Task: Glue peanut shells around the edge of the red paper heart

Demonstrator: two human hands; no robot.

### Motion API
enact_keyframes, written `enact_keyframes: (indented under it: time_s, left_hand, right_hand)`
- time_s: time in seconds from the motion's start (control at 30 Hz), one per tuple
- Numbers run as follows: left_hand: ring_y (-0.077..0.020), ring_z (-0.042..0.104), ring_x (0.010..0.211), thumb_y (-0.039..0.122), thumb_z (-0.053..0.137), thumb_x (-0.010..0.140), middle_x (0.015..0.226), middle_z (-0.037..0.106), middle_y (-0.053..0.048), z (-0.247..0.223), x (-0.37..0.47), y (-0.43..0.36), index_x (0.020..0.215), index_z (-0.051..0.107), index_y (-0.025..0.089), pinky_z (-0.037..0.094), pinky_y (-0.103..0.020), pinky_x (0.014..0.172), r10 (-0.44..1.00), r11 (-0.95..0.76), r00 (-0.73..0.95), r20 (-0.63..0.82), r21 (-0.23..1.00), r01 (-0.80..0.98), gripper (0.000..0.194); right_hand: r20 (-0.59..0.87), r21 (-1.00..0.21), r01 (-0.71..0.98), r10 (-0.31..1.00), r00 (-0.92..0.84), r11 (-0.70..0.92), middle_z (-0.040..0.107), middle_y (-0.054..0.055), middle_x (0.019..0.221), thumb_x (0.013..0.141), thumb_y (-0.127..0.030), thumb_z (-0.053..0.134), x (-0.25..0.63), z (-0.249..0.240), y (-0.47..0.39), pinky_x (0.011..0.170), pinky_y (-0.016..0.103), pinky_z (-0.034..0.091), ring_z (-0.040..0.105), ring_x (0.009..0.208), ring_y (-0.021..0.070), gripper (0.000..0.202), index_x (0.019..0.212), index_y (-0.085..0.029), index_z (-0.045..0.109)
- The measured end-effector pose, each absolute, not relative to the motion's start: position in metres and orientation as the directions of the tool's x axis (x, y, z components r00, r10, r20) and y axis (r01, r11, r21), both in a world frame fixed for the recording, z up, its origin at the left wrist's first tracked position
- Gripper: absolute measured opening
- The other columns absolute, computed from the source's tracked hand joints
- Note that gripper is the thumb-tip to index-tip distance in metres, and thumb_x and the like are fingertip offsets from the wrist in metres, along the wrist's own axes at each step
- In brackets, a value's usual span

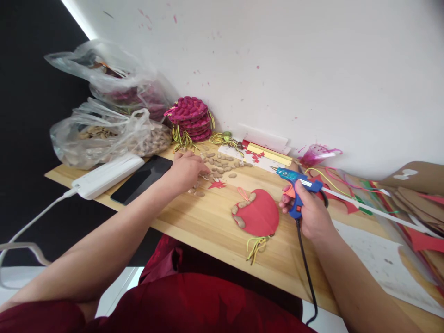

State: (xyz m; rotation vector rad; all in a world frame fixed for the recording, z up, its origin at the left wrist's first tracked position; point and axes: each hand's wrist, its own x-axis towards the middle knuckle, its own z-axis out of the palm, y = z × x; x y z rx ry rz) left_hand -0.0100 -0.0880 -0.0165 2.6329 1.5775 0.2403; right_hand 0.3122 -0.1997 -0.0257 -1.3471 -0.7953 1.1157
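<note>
My right hand (308, 210) is wrapped round a blue hot glue gun (296, 180) with an orange trigger; its nozzle points left and a long white glue stick sticks out of its back. Left of it, flat on the table, lies a red round card (262, 212) with several peanuts (240, 222) along its left edge, an orange loop on top and a yellow-green tassel (256, 247) below. My left hand (187, 171) reaches down into a spread of loose peanuts (220, 162). Its fingers are bent together, and what they pinch, if anything, is hidden. A red paper scrap (217, 184) lies beside them.
A black phone (142, 180) and a white power strip (109, 175) lie at the left. Behind are plastic bags (111, 134) of peanuts and a stack of magenta peanut-covered discs (190, 118). Small red stars (256, 156) and card sheets (381, 259) lie farther right. The gun's black cord (307, 273) hangs over the front edge.
</note>
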Motion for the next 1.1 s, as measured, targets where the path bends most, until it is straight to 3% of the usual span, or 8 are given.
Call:
enact_keyframes:
  time_s: [0.6,0.87,1.1]
  left_hand:
    - [-0.0298,0.058,0.109,0.011,0.052,0.085,0.108,0.078,-0.005,-0.022,-0.01,-0.092,0.11,0.08,0.033,0.033,-0.044,0.088,0.856,-0.514,0.501,0.128,0.109,0.851,0.043]
    - [-0.0282,0.059,0.112,0.017,0.054,0.092,0.104,0.079,-0.003,-0.014,-0.008,-0.096,0.094,0.081,0.031,0.031,-0.044,0.093,0.874,-0.486,0.477,0.091,0.165,0.858,0.03]
    - [-0.0278,0.058,0.111,0.02,0.057,0.091,0.102,0.08,-0.003,-0.004,-0.011,-0.094,0.094,0.08,0.028,0.029,-0.044,0.096,0.865,-0.502,0.498,0.068,0.145,0.853,0.024]
  right_hand:
    - [-0.171,-0.978,-0.17,0.931,0.321,-0.121,0.062,0.001,0.059,0.068,-0.069,0.084,0.312,-0.026,-0.198,0.043,0.023,0.049,0.065,0.054,0.0163,0.052,0.078,-0.019,0.07]
    - [-0.173,-0.976,-0.18,0.93,0.323,-0.12,0.063,0.0,0.06,0.067,-0.069,0.085,0.313,-0.027,-0.2,0.044,0.021,0.049,0.063,0.053,0.0146,0.053,0.079,-0.02,0.071]
    - [-0.175,-0.975,-0.186,0.931,0.321,-0.119,0.063,0.0,0.059,0.066,-0.069,0.086,0.312,-0.026,-0.2,0.044,0.021,0.049,0.063,0.053,0.0144,0.053,0.079,-0.019,0.071]
